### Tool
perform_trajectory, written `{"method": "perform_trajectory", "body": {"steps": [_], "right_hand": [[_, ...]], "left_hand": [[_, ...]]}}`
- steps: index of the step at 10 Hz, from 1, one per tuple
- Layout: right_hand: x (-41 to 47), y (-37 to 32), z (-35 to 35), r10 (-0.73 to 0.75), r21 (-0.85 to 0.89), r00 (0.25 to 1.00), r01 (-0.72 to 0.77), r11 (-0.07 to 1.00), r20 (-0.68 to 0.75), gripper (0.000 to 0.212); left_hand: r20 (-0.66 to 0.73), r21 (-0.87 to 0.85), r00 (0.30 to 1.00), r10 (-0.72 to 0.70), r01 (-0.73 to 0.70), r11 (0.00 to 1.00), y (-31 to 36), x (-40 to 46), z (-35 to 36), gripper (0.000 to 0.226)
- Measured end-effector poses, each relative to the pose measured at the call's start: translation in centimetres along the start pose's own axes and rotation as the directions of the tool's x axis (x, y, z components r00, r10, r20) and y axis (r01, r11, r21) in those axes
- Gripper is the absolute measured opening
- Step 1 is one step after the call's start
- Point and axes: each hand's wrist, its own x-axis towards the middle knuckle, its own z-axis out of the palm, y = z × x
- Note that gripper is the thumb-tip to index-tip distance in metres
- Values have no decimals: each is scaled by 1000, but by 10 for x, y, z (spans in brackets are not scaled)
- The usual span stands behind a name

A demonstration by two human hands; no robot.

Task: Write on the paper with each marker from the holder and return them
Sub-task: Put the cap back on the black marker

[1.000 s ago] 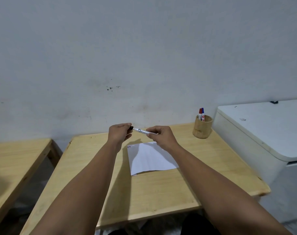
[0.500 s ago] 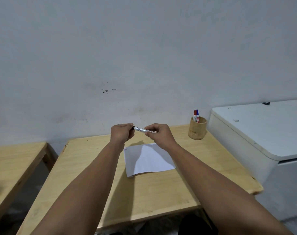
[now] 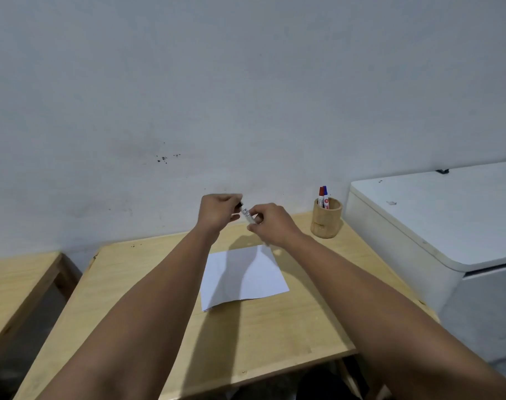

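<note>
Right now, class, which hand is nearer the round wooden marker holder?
Right. The right hand is just left of the round wooden marker holder; the left hand is farther left.

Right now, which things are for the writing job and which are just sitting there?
For the job: the black-capped marker held between the left hand and right hand, the paper, the wooden holder, its red marker and blue marker.

Just there: the white cabinet, the second table.

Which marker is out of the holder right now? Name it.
The black-capped marker, held over the paper between the left hand and right hand. The red marker and blue marker stand in the holder.
</note>
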Motion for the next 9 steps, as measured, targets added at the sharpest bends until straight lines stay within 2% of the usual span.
{"method": "perform_trajectory", "body": {"steps": [1,2,3,4,5,6,7,8,9], "right_hand": [[12,13,-37,47,-16,994,-49,999,-104,23],[23,38,-81,105,75,950,-86,993,-295,20],[32,73,-120,180,145,860,-124,982,-477,17],[41,107,-143,230,172,824,-163,972,-518,21],[44,132,-143,237,154,846,-184,971,-478,21],[49,151,-132,232,138,866,-189,972,-443,17],[52,165,-121,234,78,893,-221,972,-384,10],[54,172,-108,230,66,915,-220,973,-332,14],[53,169,-104,233,70,917,-223,972,-323,29]], "left_hand": [[26,7,994,102,-102,995,10,4,37,37],[54,210,987,150,-158,965,0,14,71,48],[185,367,975,121,-183,912,-21,20,109,66],[288,418,955,66,-187,889,-44,26,152,89],[334,454,943,13,-173,874,-64,34,191,104],[330,437,944,-10,-144,888,-77,42,218,107],[312,413,950,20,-155,897,-85,45,232,86],[280,401,959,32,-147,904,-92,47,234,69],[272,406,961,56,-168,898,-92,42,229,83]]}}
